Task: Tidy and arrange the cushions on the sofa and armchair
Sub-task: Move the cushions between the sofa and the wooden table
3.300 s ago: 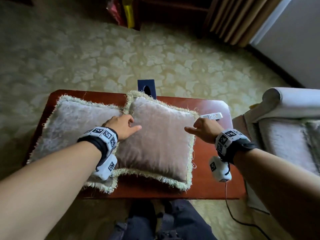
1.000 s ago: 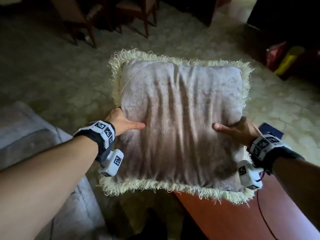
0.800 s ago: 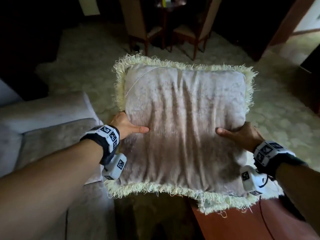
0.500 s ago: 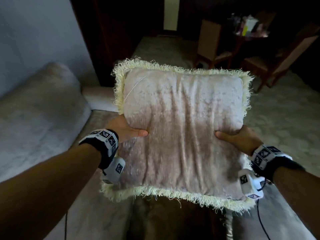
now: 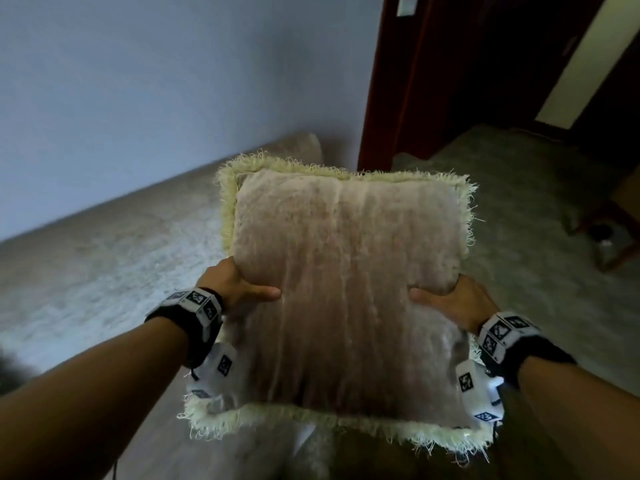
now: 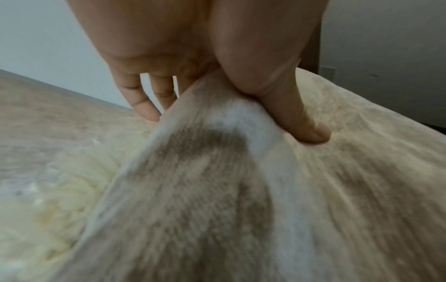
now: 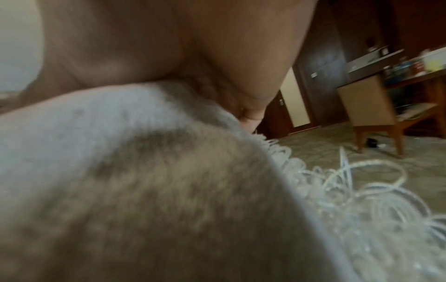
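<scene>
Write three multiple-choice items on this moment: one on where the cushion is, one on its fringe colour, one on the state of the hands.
1. Where is the cushion?
A. flat on a red table
B. held up above the sofa
C. on the carpet

2. What colour is its fringe?
A. pale yellow-cream
B. dark blue
C. red

3. How do the hands hold it?
A. only the left grips
B. both lie open on top
C. left hand and right hand each grip a side

Answers: 1 B, sofa fabric shows below it; 2 A, the cream fringe edges it; 3 C, both thumbs press its front.
</scene>
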Motion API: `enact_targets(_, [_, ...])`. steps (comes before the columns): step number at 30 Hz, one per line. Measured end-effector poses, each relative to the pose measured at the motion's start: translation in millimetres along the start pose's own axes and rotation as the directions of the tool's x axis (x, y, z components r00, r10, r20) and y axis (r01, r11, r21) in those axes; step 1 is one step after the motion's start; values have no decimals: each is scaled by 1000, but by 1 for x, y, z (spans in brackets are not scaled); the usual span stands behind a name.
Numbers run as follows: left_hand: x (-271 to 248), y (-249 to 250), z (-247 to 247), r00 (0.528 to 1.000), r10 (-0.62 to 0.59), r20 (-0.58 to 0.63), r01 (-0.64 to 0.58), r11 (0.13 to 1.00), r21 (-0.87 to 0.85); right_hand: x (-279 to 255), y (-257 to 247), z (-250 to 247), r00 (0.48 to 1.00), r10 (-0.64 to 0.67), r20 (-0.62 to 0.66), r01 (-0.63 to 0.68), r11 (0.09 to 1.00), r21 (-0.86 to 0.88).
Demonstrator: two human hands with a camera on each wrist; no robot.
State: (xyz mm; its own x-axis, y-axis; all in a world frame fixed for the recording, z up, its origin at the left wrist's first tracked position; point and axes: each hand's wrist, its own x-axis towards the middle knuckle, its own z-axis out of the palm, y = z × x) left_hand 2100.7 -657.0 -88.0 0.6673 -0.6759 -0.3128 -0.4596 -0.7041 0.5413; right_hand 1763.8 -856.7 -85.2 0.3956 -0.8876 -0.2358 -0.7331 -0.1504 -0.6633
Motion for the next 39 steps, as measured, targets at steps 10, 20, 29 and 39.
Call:
enact_targets(10, [-17, -52, 1, 936, -318, -151, 267, 921, -285, 112, -73, 57, 935, -224, 275, 255, 963, -83])
enact_targets(20, [-7, -191, 5, 781, -592, -201, 462, 763, -452, 170, -163, 219, 771, -332, 544, 417, 908, -36])
enact_targets(29, [62, -333, 4, 670, -723, -171, 553, 639, -534, 228, -213, 400, 672, -320, 667, 416, 909, 18])
enact_targets(39, [111, -448, 39, 566, -817, -109, 638, 517, -571, 253, -208, 539, 569, -403, 717, 480, 871, 109])
